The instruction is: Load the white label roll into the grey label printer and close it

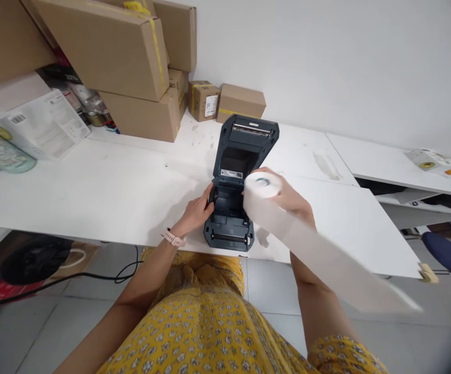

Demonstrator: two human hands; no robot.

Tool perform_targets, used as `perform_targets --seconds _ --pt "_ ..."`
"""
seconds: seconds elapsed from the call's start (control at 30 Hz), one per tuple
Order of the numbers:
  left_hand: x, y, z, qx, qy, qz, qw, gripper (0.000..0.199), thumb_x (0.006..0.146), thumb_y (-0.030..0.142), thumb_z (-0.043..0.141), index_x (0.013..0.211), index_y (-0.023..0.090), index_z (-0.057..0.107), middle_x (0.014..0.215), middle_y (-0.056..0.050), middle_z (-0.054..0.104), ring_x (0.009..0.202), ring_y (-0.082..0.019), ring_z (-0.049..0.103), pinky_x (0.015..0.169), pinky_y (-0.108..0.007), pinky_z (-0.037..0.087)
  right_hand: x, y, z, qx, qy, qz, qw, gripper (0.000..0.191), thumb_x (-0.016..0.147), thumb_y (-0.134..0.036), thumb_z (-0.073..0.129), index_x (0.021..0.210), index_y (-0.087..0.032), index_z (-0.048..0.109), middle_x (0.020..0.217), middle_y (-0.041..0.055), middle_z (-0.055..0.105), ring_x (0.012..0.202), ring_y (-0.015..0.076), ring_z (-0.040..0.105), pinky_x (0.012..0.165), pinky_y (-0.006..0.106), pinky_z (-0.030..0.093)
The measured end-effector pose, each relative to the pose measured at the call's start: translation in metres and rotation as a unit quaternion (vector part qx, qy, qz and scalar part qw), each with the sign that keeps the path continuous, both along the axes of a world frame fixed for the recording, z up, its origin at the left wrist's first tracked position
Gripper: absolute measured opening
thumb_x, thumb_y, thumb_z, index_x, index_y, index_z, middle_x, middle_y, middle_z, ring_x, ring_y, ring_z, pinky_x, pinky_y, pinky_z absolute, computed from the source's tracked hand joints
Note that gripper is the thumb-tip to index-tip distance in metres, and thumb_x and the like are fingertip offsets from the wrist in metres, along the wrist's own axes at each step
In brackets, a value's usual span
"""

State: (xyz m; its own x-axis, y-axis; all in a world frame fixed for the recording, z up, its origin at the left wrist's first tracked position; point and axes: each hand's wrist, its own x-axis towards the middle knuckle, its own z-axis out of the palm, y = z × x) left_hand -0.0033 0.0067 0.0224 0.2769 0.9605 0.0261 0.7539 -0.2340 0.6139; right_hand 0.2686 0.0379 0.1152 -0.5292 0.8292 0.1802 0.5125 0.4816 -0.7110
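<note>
A dark grey label printer (229, 213) stands on the white table with its lid (247, 140) tilted up and its inner bay exposed. My left hand (196, 213) rests against the printer's left side, its fingers at the bay's edge by a black roll holder. In my right hand (291, 197) is a roll of white labels (264, 186), held just right of the bay and above it. A long loose strip (334, 254) trails from the roll over my right forearm, its far end blurred. The fingers behind the roll are partly hidden.
Cardboard boxes (139, 114) are stacked at the back left, with two smaller boxes (241, 101) behind the printer. A white carton (46, 122) and a mint-green bottle (5, 148) stand far left. A black cable (93, 275) hangs below the table (132, 176).
</note>
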Motion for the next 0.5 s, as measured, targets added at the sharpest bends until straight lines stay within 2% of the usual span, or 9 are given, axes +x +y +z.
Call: perform_targets --seconds 0.1,0.2,0.3,0.5 --pt "0.000 -0.001 -0.002 0.012 -0.006 0.002 1.000 0.071 0.098 0.030 0.036 0.164 0.015 0.016 0.094 -0.007 0.071 0.090 -0.028 0.068 0.082 -0.038 0.049 -0.038 0.008 0.007 -0.008 -0.141 0.054 0.988 0.065 0.064 -0.051 0.084 0.118 -0.024 0.059 0.114 0.0062 0.072 0.100 0.0293 0.070 0.085 0.041 0.056" --pt "0.000 -0.001 -0.004 0.020 -0.010 0.004 1.000 0.071 0.099 0.030 0.036 0.165 0.016 0.014 0.092 -0.007 0.071 0.087 -0.027 0.069 0.080 -0.036 0.049 -0.062 0.017 0.002 0.008 -0.271 0.063 0.961 0.062 0.065 -0.051 0.083 0.116 -0.024 0.059 0.115 0.0076 0.071 0.100 0.0310 0.070 0.083 0.042 0.054" --pt "-0.001 -0.002 -0.004 0.014 -0.015 -0.003 1.000 0.071 0.099 0.032 0.034 0.165 0.017 0.011 0.089 -0.005 0.070 0.081 -0.025 0.068 0.076 -0.033 0.048 -0.072 0.023 -0.008 0.006 -0.322 0.077 0.944 0.064 0.068 -0.053 0.083 0.119 -0.023 0.058 0.120 0.0104 0.070 0.103 0.0328 0.069 0.084 0.043 0.054" --pt "-0.001 -0.001 -0.003 0.008 -0.010 0.000 1.000 0.071 0.100 0.031 0.034 0.165 0.014 0.013 0.097 -0.008 0.072 0.089 -0.027 0.068 0.079 -0.035 0.048 -0.075 0.031 -0.028 -0.030 -0.355 0.093 0.930 0.071 0.080 -0.063 0.075 0.134 -0.020 0.056 0.134 0.0164 0.066 0.120 0.0381 0.066 0.097 0.047 0.052"
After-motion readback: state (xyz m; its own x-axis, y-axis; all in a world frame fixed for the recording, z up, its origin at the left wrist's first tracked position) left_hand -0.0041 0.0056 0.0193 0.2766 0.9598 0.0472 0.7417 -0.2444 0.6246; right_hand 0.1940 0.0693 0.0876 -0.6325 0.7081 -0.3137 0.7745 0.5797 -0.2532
